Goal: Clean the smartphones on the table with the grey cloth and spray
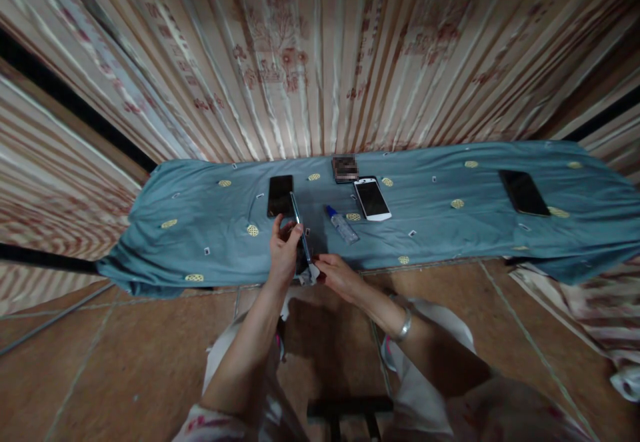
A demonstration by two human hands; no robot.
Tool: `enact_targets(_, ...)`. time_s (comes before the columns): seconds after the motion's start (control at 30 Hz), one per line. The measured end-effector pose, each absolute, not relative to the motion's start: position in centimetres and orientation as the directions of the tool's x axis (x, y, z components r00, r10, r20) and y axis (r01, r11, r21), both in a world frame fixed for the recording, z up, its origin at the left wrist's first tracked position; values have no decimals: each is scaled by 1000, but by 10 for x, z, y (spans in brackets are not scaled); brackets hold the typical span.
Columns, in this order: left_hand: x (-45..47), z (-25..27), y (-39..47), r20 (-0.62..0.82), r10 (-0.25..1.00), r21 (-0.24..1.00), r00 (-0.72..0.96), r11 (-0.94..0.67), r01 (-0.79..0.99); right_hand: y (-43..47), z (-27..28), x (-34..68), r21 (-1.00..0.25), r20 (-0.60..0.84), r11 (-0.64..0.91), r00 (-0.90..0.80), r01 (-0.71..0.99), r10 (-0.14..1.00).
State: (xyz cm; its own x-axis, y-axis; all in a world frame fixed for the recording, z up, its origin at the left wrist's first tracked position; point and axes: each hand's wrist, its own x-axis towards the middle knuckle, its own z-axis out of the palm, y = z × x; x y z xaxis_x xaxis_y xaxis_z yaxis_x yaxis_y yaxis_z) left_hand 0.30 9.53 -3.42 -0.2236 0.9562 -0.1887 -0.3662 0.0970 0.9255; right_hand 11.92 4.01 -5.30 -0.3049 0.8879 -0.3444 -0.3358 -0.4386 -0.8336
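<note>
A slim phone [301, 225] is tilted up on its edge in my left hand [284, 250], whose thumb and fingers grip its side. At the lower end of that phone, my right hand [339, 274] pinches a crumpled greyish-white cloth [309, 274] against it. A dark phone [281, 196] lies flat just beyond my left hand. To the right of the held phone rests a small clear bottle [343, 223] with a blue cap. Past the bottle lies a white phone [372, 199] with a black screen.
A blurred dark block [345, 169] sits behind the white phone. Another black phone [523, 193] lies far right on the blue cloth-covered bench [430, 229]. Patterned curtains [320, 62] hang behind it. A black stool or frame part [350, 407] stands between my legs.
</note>
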Motion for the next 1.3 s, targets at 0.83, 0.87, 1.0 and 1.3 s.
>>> enact_targets(0.83,11,-32,92,-25,967,987,-252,-16,-160,31,-8,137,-911,26,105,-200,398,980)
enact_targets(0.87,11,-32,91,-24,969,987,-244,-16,-161,31,-9,136,-907,29,103,-186,407,982)
enact_targets(1.0,14,-32,91,-23,969,988,-247,-15,-151,31,-13,134,-899,39,100,-148,426,988)
enact_targets(1.3,-1,-27,97,-170,955,919,-243,65,-390,45,-25,149,-986,-33,-19,-84,165,996)
